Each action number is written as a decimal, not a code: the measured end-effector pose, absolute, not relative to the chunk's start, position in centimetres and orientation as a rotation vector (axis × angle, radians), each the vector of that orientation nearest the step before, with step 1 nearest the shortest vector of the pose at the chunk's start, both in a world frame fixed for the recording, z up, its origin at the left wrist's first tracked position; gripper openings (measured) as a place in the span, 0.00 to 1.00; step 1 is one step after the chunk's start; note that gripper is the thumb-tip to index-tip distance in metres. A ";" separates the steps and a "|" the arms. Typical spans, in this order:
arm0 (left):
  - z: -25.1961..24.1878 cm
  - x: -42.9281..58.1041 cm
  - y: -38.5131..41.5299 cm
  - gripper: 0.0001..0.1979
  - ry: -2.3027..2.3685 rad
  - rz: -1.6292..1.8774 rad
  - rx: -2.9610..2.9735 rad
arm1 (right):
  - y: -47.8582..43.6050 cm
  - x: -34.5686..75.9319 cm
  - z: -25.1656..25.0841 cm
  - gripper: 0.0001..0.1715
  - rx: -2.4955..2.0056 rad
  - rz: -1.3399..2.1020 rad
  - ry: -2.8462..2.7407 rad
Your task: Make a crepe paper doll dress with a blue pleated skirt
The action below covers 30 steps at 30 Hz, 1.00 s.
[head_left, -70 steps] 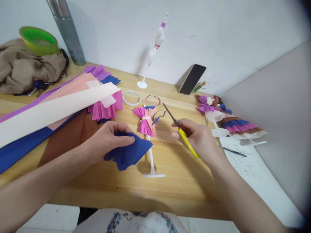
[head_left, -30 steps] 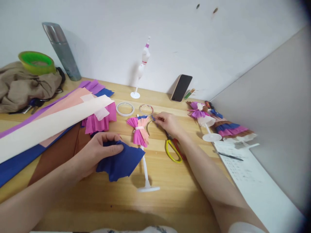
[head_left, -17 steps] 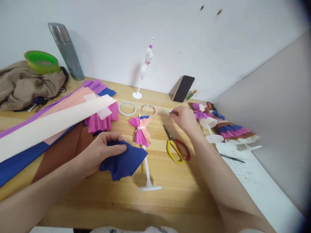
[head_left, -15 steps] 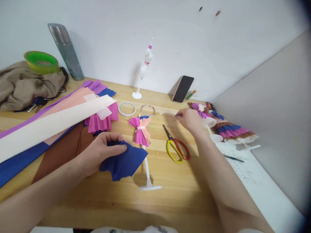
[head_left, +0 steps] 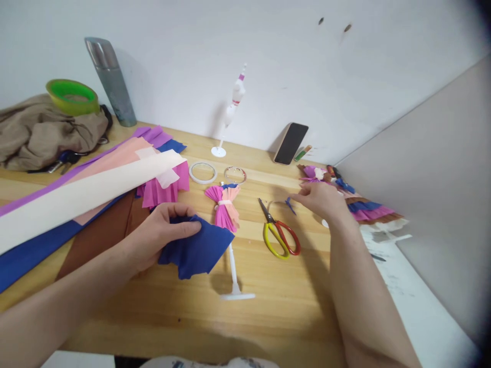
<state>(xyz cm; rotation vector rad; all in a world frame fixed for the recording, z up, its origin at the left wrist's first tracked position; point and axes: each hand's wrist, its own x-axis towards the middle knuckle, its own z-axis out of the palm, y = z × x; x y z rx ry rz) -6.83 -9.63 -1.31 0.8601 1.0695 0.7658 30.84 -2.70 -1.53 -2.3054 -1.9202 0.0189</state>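
Observation:
My left hand point(head_left: 169, 230) is closed on a piece of blue crepe paper point(head_left: 201, 248), pinched between thumb and fingers. Its right corner overlaps the stand of a small white dress form point(head_left: 233, 271). Pink and peach pleated paper point(head_left: 223, 208) is wrapped around that form, with a pale band at the waist. My right hand point(head_left: 320, 199) is out to the right, thumb and forefinger slightly apart. Just off its fingertips is a small blue paper scrap point(head_left: 290, 205). Scissors with one yellow and one red handle point(head_left: 282, 240) lie between the hands, blades pointing away.
Long crepe paper strips point(head_left: 95, 186) lie at left. Two tape rolls point(head_left: 202, 173) sit behind the dressed form. Along the wall stand a bottle point(head_left: 115, 87), a bare white dress form point(head_left: 232, 110) and a phone point(head_left: 291, 143). A layered paper dress point(head_left: 374, 210) lies at right.
My right hand has moved right and a little toward me. The blue scrap that was at its fingertips has come away from them. My left hand still holds the blue paper.

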 end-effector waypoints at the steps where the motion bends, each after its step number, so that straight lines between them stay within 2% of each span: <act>1: -1.1 -6.8 -9.6 0.15 1.069 0.775 0.865 | -3.3 29.6 -0.7 0.14 -2.206 0.138 -1.888; 5: -0.2 -6.0 -9.1 0.14 1.069 0.783 0.928 | -6.5 22.2 2.7 0.18 -1.363 0.885 -2.030; 7: 0.5 -5.4 -8.9 0.14 1.045 0.779 0.989 | -7.7 18.5 3.7 0.19 -1.153 1.001 -2.082; 9: 1.4 -5.0 -8.5 0.14 1.028 0.792 1.050 | -8.2 15.9 4.0 0.24 -1.149 1.010 -2.096; 13: 3.4 -5.3 -7.0 0.15 1.015 0.828 1.141 | -7.3 14.6 3.6 0.09 -1.099 1.116 -1.931; 16: 4.6 -6.3 -5.3 0.19 1.013 0.778 1.253 | -6.6 15.6 3.4 0.08 -1.068 1.134 -1.718; 19: 4.9 -6.8 -3.7 0.19 1.043 0.746 1.347 | -6.3 16.4 3.3 0.10 -1.061 1.090 -1.592; 26: 4.7 -5.2 -2.1 0.19 0.828 0.807 1.336 | -4.7 18.9 3.4 0.06 -0.963 0.743 -1.286; 30: 5.6 -5.4 -1.3 0.16 0.954 0.860 1.492 | -3.8 20.9 3.7 0.09 -0.920 0.596 -1.163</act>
